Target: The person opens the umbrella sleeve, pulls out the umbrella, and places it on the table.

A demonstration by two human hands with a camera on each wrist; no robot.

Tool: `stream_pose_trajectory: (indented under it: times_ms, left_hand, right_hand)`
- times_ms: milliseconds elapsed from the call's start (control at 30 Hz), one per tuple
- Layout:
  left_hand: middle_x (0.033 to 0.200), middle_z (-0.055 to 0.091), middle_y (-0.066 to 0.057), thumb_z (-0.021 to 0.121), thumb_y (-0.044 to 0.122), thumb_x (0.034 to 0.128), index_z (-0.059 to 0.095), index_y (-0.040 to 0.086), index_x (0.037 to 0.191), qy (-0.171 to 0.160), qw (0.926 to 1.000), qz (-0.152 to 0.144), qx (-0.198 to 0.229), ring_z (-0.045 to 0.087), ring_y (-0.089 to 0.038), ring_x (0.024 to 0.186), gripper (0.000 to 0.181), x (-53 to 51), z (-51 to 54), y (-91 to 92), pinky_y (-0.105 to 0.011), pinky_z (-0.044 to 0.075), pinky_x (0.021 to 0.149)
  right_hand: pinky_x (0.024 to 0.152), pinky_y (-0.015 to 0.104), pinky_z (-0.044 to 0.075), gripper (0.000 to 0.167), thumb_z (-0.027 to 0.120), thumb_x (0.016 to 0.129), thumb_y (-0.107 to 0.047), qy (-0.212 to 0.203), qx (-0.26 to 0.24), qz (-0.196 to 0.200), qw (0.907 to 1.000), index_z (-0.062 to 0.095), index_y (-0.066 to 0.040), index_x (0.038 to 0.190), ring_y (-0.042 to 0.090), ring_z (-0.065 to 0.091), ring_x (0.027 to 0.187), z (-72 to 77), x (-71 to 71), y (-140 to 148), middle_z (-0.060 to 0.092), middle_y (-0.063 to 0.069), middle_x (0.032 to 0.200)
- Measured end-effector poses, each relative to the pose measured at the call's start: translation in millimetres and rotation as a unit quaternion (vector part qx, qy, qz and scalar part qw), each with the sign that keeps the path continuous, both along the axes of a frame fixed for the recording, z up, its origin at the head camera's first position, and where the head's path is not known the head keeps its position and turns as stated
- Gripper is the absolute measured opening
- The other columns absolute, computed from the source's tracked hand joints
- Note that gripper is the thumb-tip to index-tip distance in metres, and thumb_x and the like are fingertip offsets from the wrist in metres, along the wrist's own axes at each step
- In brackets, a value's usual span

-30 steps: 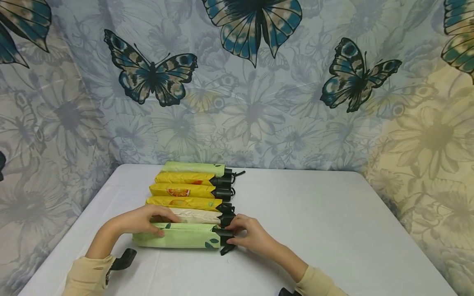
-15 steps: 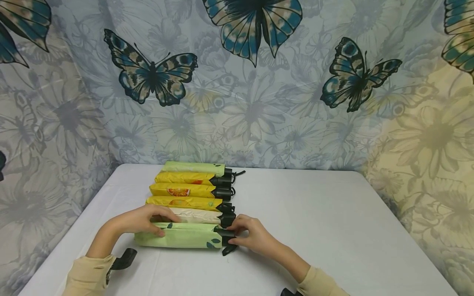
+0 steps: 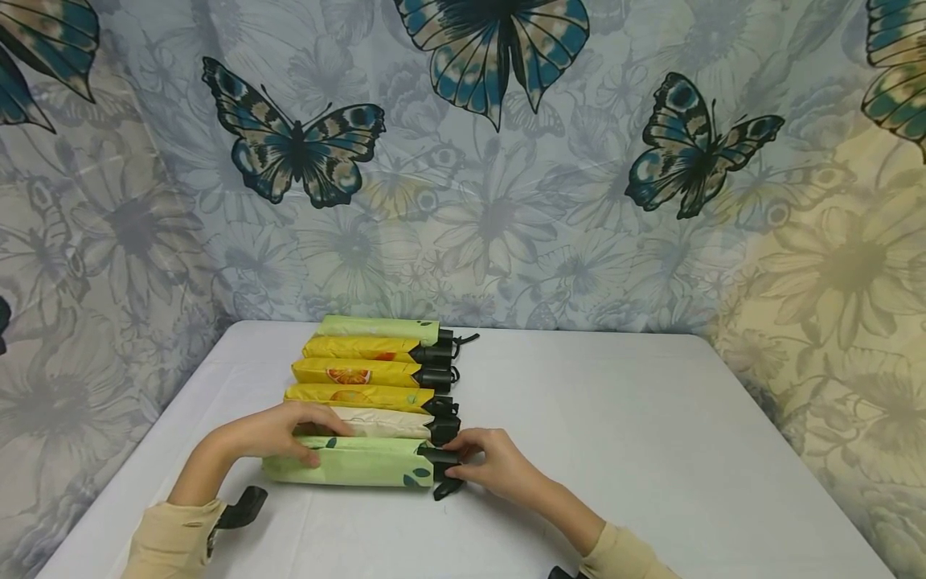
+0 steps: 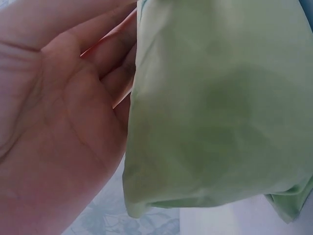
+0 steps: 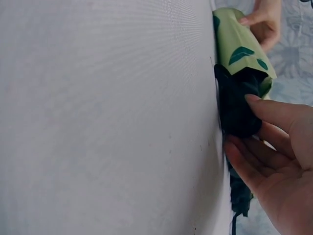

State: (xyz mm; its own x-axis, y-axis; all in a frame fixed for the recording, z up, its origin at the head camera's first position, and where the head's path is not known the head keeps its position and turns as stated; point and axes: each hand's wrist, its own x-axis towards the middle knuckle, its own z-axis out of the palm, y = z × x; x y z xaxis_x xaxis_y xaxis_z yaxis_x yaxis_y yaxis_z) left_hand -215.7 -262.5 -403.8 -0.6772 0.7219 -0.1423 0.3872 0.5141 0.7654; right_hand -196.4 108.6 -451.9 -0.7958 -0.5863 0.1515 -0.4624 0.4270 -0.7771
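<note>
Nearest the front of the table lies a folded umbrella (image 3: 362,465) in a light green sleeve with dark leaf prints. My left hand (image 3: 278,430) grips its left part, thumb on the near side and fingers behind, where the head view hides the tips. In the left wrist view the sleeve's green end (image 4: 220,122) fills much of the picture, beside the palm. At the other end, my right hand (image 3: 495,462) holds the black handle (image 5: 238,105) between thumb and fingers. A cream umbrella (image 3: 387,421) lies directly behind the green one.
Farther back, yellow umbrellas (image 3: 354,372) with fruit prints and another green umbrella (image 3: 379,327) continue the row, black handles all to the right. They lie on a white-covered table (image 3: 615,418). A butterfly-patterned cloth (image 3: 499,225) hangs behind it.
Compared with a second ago, the front green umbrella sits very slightly farther right, and my right hand has shifted with it. My left hand keeps its place, and the other umbrellas have not moved.
</note>
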Motion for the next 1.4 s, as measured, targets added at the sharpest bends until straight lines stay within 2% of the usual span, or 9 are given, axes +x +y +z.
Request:
stream_pose_trajectory:
  times_ms: [167,567,733,1000,1400]
  left_hand:
    - [0.134,0.061,-0.004,0.076,0.032,0.0824,0.063,0.023,0.13,0.015,0.9998,-0.001,-0.016,0.056,-0.016,0.125,0.05,0.8,-0.4,-0.3,-0.024,0.049,0.1]
    - [0.135,0.061,-0.003,0.076,0.031,0.083,0.064,0.025,0.128,0.019,0.9994,0.001,-0.027,0.055,-0.025,0.126,0.047,0.5,-1.0,2.9,-0.027,0.049,0.1]
    - [0.135,0.061,-0.003,0.076,0.03,0.0838,0.064,0.026,0.129,0.013,0.9995,0.003,-0.028,0.055,-0.027,0.126,0.046,-0.4,-1.3,3.3,-0.027,0.049,0.1]
    - [0.135,0.061,-0.002,0.075,0.033,0.0837,0.063,0.027,0.129,0.015,0.9991,0.013,-0.038,0.054,-0.031,0.127,0.048,0.2,-0.9,1.2,-0.033,0.049,0.1]
    - [0.133,0.061,-0.004,0.076,0.035,0.083,0.064,0.027,0.128,0.025,0.9985,0.024,-0.043,0.056,-0.027,0.125,0.048,0.0,-1.3,-0.1,-0.029,0.049,0.099]
  right_hand:
    - [0.076,0.024,0.058,0.025,0.078,0.081,-0.012,-0.019,0.006,-0.014,0.9997,0.072,-0.006,0.105,0.006,0.066,0.082,0.6,2.2,-1.2,0.074,0.006,0.099]
    - [0.074,0.019,0.056,0.025,0.078,0.081,-0.012,-0.031,-0.007,-0.014,0.9994,0.072,-0.005,0.105,0.004,0.066,0.081,-0.3,3.1,0.7,0.073,0.007,0.101]
    - [0.077,0.022,0.058,0.025,0.078,0.081,-0.011,-0.037,-0.01,-0.016,0.9992,0.072,-0.005,0.105,0.007,0.067,0.083,1.1,3.5,4.0,0.073,0.008,0.102]
    - [0.08,0.027,0.058,0.023,0.078,0.082,-0.014,-0.048,-0.005,-0.032,0.9983,0.072,-0.009,0.104,0.011,0.068,0.086,1.1,2.4,13.4,0.073,0.005,0.103]
    - [0.083,0.031,0.059,0.024,0.079,0.081,-0.013,-0.05,-0.006,-0.04,0.9979,0.072,-0.008,0.104,0.017,0.069,0.09,4.4,2.2,29.5,0.072,0.008,0.105]
